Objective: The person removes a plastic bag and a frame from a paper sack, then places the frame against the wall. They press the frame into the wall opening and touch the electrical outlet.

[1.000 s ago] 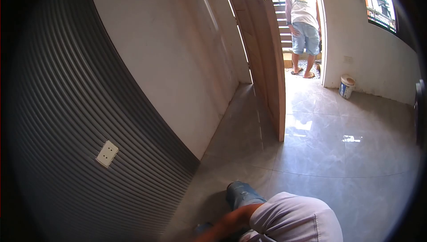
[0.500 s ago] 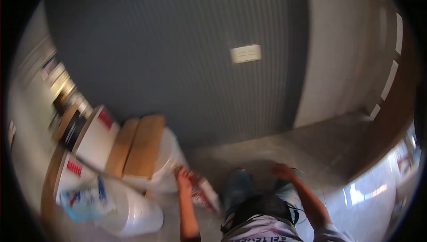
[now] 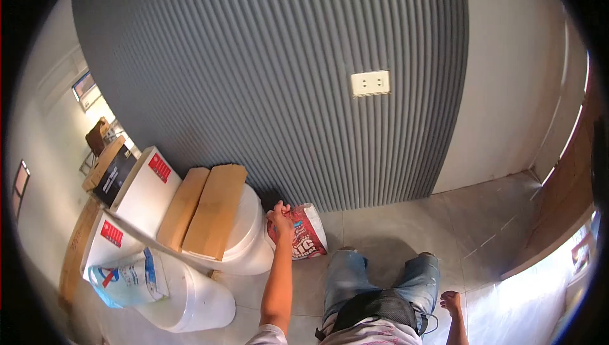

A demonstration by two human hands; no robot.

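Nearest the camera, a black waist bag sits across the person's lap, above faded blue denim legwear. The right hand hangs beside the right leg, over the grey tiled floor, its fingers loosely bent; how far they close cannot be told. The left arm stretches forward, and the left hand is at the upper left edge of a red-and-white printed sack, fingers curled; whether they grip it cannot be made out. The sack stands on the floor, just beside a white toilet and near the foot of the wall.

Two long cardboard boxes lie side by side across that toilet's lid. Left of it is a second white toilet, nearer the camera, with a blue-and-white plastic bag on top. Both tanks bear red labels. Beyond them is a black-faced box. On the right is a brown door. Behind rises a grey ribbed wall panel with a white power outlet.
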